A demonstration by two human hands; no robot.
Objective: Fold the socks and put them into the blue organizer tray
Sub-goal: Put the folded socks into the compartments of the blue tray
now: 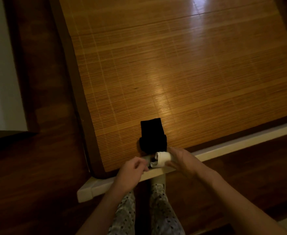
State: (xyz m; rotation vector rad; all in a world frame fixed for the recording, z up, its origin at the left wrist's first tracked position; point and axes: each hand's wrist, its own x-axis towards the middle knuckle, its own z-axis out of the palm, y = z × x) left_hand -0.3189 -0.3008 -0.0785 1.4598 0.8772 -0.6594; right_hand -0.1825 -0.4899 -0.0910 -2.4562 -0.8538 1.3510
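Note:
A rolled white sock (pixel 161 159) sits between my hands at the near edge of the bamboo mat (pixel 156 73). My right hand (pixel 180 160) grips the roll from its right side. My left hand (pixel 132 168) has its fingers curled and pinches the roll's loose left end. A folded black sock (pixel 153 134) lies flat on the mat just beyond the white one, touching neither hand. No blue organizer tray is in view.
The mat covers a bed with a pale frame edge (pixel 224 148) running along its near side. Dark wooden floor (pixel 37 167) lies to the left and below. My legs in spotted trousers (pixel 161 209) stand against the frame.

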